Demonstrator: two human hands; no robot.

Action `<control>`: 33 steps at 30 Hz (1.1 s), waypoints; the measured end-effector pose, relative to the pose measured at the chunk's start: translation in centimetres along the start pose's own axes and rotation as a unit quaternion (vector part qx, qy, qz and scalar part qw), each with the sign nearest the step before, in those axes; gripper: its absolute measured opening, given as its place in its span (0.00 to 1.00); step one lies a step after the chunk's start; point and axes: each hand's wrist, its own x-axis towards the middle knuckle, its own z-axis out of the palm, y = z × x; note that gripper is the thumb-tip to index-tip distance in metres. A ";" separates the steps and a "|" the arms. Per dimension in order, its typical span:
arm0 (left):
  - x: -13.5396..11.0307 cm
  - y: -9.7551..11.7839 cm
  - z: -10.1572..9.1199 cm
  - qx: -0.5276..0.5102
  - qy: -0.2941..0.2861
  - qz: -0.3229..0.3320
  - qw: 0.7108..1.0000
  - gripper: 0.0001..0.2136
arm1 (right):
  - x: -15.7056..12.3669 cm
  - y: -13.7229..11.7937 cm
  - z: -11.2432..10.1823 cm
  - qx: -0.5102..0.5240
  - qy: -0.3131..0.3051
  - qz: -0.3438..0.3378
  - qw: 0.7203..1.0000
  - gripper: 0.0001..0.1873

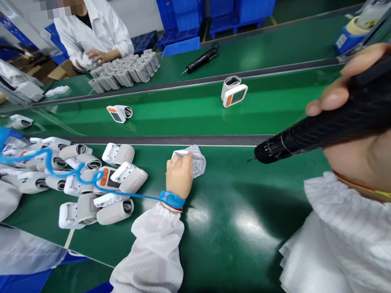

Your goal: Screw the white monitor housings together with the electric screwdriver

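The left hand [181, 175] is closing around a small white plastic housing [192, 159] on the green surface [231, 221], just right of the housing pile [92, 185]; likely light, rigid, best gripped by its sides. The right hand [378, 134] is gripping a black electric screwdriver [328, 128]

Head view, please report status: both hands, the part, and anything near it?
Left hand grips small white part on green table. Right hand holds black electric screwdriver. Pile of white housings lies left of part.
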 end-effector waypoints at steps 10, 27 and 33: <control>-1.6 5.0 -0.3 -0.211 0.014 0.154 0.965 0.08 | -1.5 1.5 2.7 0.036 -0.036 0.048 0.998 0.08; -1.5 4.9 -0.4 -0.193 0.031 0.216 0.957 0.11 | -2.4 3.1 2.9 0.031 -0.077 0.061 0.995 0.09; -1.7 4.9 -0.4 -0.218 0.039 0.195 0.955 0.09 | -2.3 3.3 3.0 0.041 -0.061 0.050 0.996 0.09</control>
